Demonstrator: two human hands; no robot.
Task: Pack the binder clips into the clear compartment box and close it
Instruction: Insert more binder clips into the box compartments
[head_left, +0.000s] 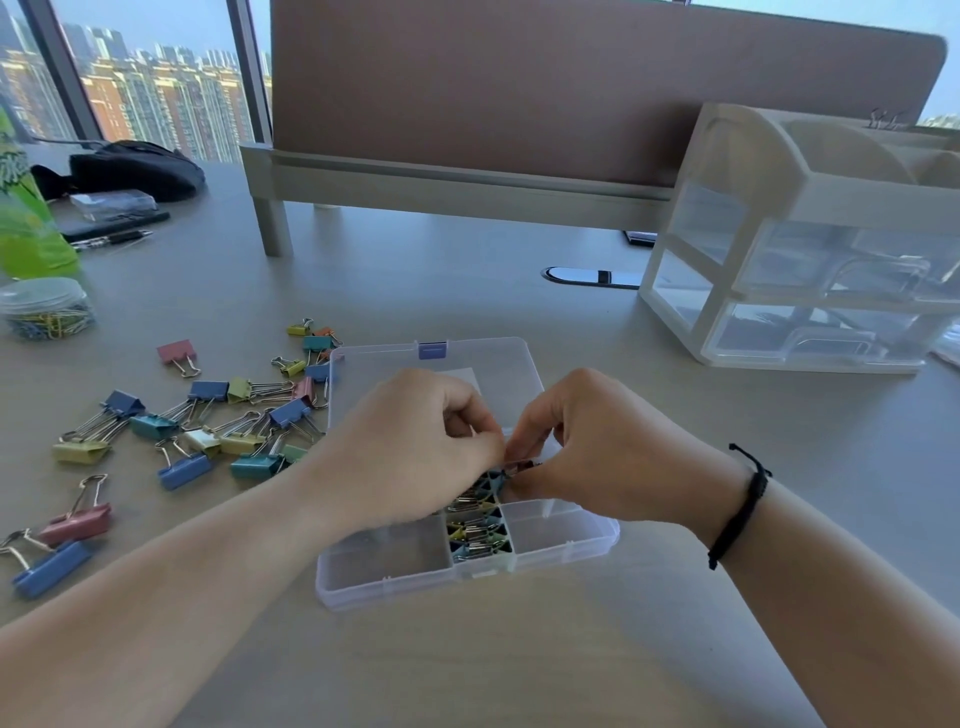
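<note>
Both hands, left hand (415, 441) and right hand (597, 457), pinched one clip (511, 470) over box (561, 540); middle compartment filling, loose clips (208, 421) left, lid (431, 364) open.

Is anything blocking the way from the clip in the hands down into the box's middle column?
Nothing foreign. Both hands pinch a clip right over the open box. Only the clips already packed in the middle column lie under it; how much room is left at the far end is hidden by the hands.

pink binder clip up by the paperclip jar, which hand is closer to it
Left. The left hand is over the box, right of the pink binder clip; the right hand is farther right, beyond it.
</note>
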